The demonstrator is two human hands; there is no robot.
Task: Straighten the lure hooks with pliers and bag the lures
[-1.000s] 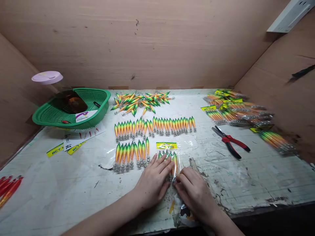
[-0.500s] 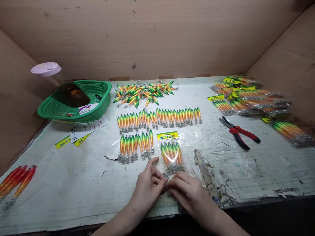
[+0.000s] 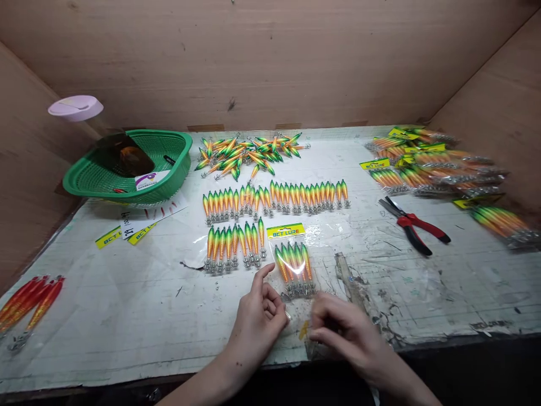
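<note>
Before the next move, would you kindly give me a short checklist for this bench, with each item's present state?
1. Bagged lures lying side by side, green ends toward the label: ok.
2. Label facing up and readable: ok, it says "BCT LURE".
3. Lower end of the bag closed: cannot tell.
4. Both hands free: cannot tell; a small pale thing shows at the left hand's fingertips, and the right hand is blurred.
5. Pliers clear of both hands: ok, off to the right.
6. All loose lures lined up: not ok, those in the heap at the back lie jumbled.
</note>
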